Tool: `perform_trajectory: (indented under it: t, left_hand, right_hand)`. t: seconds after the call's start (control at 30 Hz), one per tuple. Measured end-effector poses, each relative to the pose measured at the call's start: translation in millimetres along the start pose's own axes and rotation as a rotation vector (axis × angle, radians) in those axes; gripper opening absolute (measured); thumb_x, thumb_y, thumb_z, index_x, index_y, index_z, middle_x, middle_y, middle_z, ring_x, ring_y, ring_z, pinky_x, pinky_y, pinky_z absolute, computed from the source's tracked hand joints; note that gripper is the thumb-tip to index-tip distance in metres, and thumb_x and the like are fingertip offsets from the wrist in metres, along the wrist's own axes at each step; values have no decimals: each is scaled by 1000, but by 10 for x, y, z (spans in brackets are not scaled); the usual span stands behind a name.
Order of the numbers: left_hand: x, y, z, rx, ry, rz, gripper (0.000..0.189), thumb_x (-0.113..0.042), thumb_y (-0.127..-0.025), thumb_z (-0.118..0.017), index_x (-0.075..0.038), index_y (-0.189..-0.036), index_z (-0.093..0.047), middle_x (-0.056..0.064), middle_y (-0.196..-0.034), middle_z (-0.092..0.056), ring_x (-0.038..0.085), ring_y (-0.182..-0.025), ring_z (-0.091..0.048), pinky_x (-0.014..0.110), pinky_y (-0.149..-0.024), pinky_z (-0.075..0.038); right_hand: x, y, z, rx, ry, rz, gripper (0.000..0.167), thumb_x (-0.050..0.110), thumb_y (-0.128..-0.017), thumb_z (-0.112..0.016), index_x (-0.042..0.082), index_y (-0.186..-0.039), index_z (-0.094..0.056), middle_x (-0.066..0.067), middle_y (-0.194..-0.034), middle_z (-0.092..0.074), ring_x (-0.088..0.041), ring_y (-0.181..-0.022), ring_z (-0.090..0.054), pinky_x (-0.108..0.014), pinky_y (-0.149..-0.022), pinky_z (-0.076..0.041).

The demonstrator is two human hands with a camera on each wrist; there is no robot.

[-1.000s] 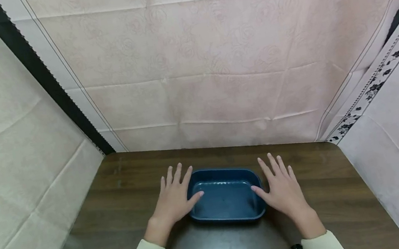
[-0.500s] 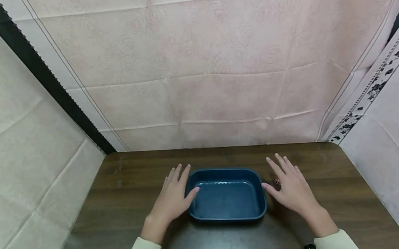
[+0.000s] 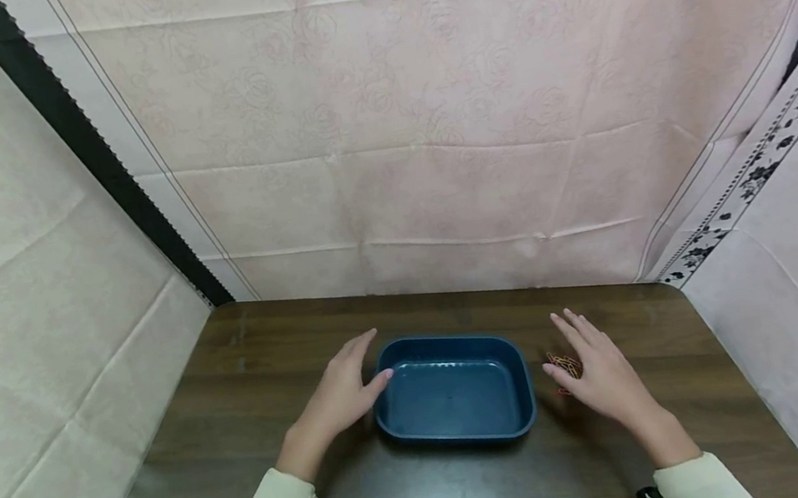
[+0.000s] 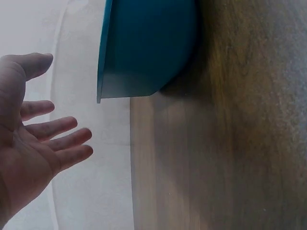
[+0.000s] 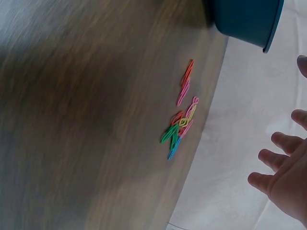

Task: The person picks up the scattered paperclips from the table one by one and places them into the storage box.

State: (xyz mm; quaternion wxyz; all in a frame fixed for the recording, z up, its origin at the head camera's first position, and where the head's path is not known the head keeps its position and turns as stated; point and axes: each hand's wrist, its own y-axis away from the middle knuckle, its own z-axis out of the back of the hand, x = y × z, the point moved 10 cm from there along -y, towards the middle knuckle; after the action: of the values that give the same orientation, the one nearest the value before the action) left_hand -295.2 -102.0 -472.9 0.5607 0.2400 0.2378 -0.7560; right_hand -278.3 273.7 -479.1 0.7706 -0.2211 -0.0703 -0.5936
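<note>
A dark blue rectangular plastic tray (image 3: 455,401) stands on the wooden table between the two hands. My left hand (image 3: 338,396) hovers at its left rim, fingers extended and thumb toward the tray; the left wrist view shows the palm with nothing in it and the tray wall (image 4: 148,48). Off the tray's right side, my right hand (image 3: 603,373) is held with spread fingers over a small pile of paper clips (image 3: 564,368), partly hidden by it. In the right wrist view these colourful paper clips (image 5: 182,124) lie on the tabletop, apart from the fingers.
The brown wooden table (image 3: 432,497) ends at a pale patterned cloth backdrop (image 3: 387,158). Light cloth walls rise on the left and right, the right one edged with a black floral border (image 3: 753,177). Each wrist carries a black strap-on device.
My right hand has moved right, away from the tray, and the paper clips have come into view beneath it. The left hand has shifted slightly left and turned more side-on. The tray stays put.
</note>
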Motion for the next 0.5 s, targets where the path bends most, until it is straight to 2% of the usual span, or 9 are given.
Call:
perform_trajectory:
  t: [0.27,0.5]
  left_hand:
    - [66,-49,21,-5,133,50,64,-26,-97,-74,-10,-153,-45,17,-142,-61,31,-125,-64,50,-102,-58]
    - [150,-83,1,-17,188,106,55,-19,-95,-76,-9,-145,-54,14,-128,-67,23,-106,-69,40,-89,-64]
  right_hand:
    - [-207,54,22,75,-30,-64,85,53,-98,-65,23,-165,-24,-20,-167,-29,-51,-147,-33,-79,-110,-33]
    - [-321,66,44,106,-69,-53,83,45,-98,-69,14,-163,-28,-24,-165,-32,-52,-147,-33,-77,-111,-33]
